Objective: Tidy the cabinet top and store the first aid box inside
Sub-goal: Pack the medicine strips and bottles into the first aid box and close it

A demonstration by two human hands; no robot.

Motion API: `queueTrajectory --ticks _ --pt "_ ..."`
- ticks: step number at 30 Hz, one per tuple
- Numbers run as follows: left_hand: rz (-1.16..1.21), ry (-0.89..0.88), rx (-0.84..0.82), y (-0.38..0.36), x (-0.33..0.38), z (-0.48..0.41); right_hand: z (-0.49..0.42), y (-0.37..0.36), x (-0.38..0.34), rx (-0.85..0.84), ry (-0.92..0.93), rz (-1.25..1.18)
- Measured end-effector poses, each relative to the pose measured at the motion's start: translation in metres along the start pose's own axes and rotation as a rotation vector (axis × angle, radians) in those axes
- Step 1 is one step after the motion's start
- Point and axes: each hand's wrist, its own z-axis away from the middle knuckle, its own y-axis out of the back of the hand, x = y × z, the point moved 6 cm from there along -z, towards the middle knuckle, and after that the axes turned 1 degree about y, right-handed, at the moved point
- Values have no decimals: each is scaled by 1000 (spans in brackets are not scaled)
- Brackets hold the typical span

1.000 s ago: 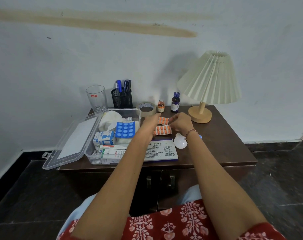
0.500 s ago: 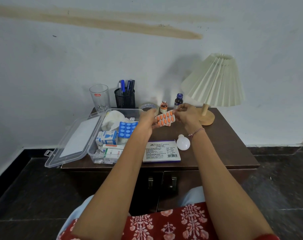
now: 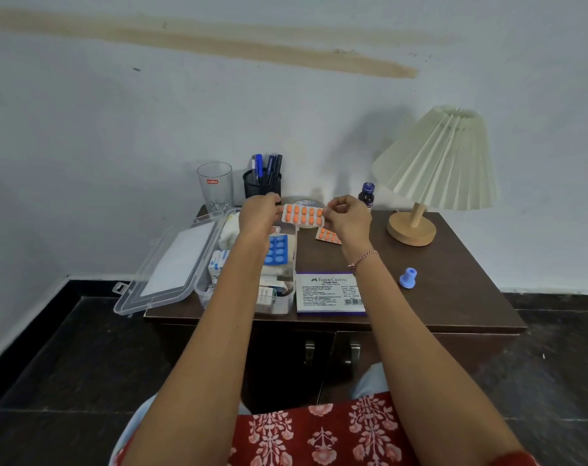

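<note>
Head view, cabinet top, items as found:

1. Left hand [image 3: 260, 213] – fingers pinch the left end of an orange blister strip [image 3: 303, 215].
2. Right hand [image 3: 348, 216] – fingertips pinch the strip's right end; the strip is held level in the air above the back of the cabinet top [image 3: 454, 280].
3. First aid box [image 3: 279, 306] – clear plastic, at the left front of the top, its lid [image 3: 171, 264] open and hanging past the left edge. Inside: a blue blister pack [image 3: 278, 250] and small cartons (print too small to read).
4. Second orange strip [image 3: 327, 235] – flat on the top, just right of the box.
5. Stamp pad carton [image 3: 329, 292] – beside the box, at the front edge.
6. Small blue piece [image 3: 408, 277], further right, apart.
7. Back row: glass [image 3: 215, 185], pen holder [image 3: 262, 186], dark bottle [image 3: 366, 195], pleated lamp [image 3: 435, 163].
</note>
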Motion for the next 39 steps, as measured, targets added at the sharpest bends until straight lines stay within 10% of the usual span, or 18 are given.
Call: queueTrajectory --ticks 29,39 --pt "-722 -137 194 50 7 -4 14 -53 -6 -275 235 603" --pt "102 108 -222 -55 -8 19 -26 19 19 -25 97 611"
